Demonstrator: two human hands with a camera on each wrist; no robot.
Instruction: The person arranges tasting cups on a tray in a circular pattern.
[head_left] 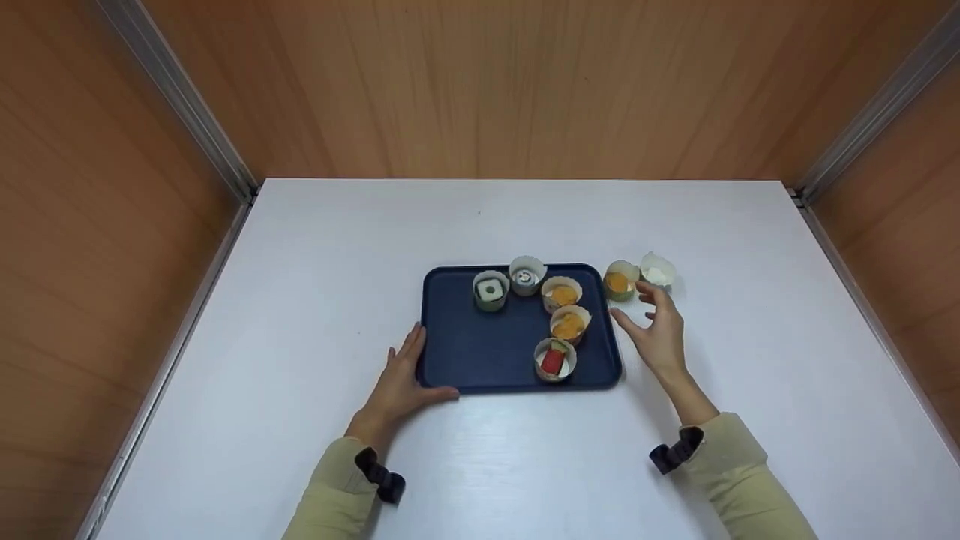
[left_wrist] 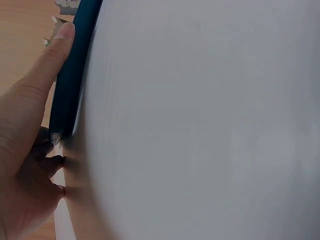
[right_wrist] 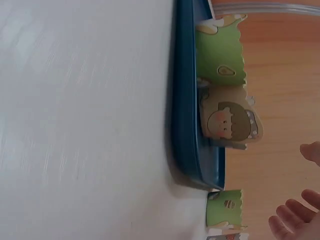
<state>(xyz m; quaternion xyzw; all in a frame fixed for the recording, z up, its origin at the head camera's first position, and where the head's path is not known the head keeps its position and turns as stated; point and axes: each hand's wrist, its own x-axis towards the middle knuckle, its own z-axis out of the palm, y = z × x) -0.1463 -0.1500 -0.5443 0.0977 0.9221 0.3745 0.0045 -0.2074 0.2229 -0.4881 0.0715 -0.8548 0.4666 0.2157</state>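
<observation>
Right wrist view: right hand cropped, grip apart; head view: left hand, grip spread against tray.

This looks like a lab-style booth: wood-grain panels stand at nine, twelve and three o'clock, with metal strips at ten and two, around a white table. Wrist cameras show at seven and four o'clock.
</observation>
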